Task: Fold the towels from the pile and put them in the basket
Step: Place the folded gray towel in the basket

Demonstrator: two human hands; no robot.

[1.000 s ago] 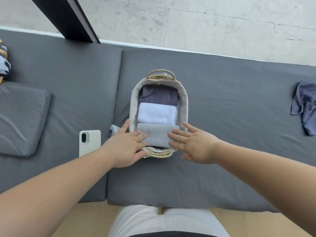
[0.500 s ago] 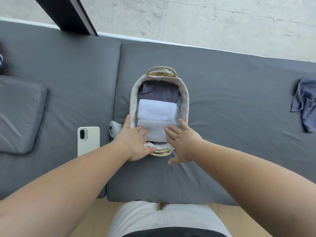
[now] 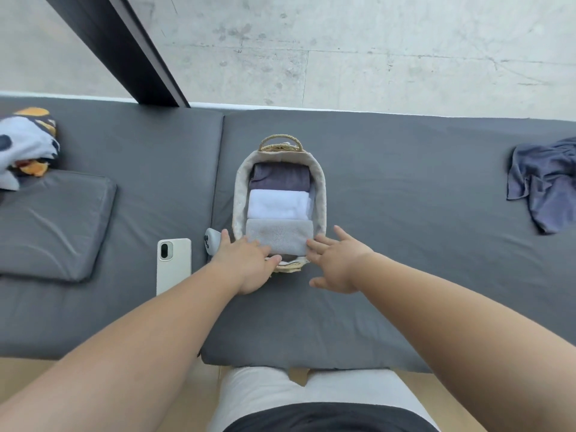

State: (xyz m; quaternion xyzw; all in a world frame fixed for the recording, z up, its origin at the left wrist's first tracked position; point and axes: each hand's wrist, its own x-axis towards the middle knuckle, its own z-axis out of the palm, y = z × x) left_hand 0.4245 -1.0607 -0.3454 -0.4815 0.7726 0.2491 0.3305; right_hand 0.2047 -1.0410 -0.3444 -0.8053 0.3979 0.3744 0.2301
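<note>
A patterned cloth (image 3: 28,145) lay at the far left beside a grey pillow (image 3: 53,226). Further right, a phone (image 3: 173,263) and a small grey gadget (image 3: 212,241) rested on the mattress (image 3: 405,244).

The left hand (image 3: 246,263) was flat with its fingers straight, the tips resting on the near left corner of the grey towel (image 3: 279,235). That towel sat in the near end of the basket (image 3: 238,198), behind the woven rim. A white towel (image 3: 277,204) and a dark towel (image 3: 280,177) were packed beyond it.

The right hand (image 3: 338,265) was also flat and spread, gripping nothing. Over the last second it had slid off the top of the grey towel, and only its fingertips met the right edge. The left hand had eased back less.

This read as the final pat before letting go, so the third towel was likely placed. One crumpled blue towel (image 3: 542,182) waited far to the right, well apart from the basket. It probably came next, though the basket looked almost full.
</note>
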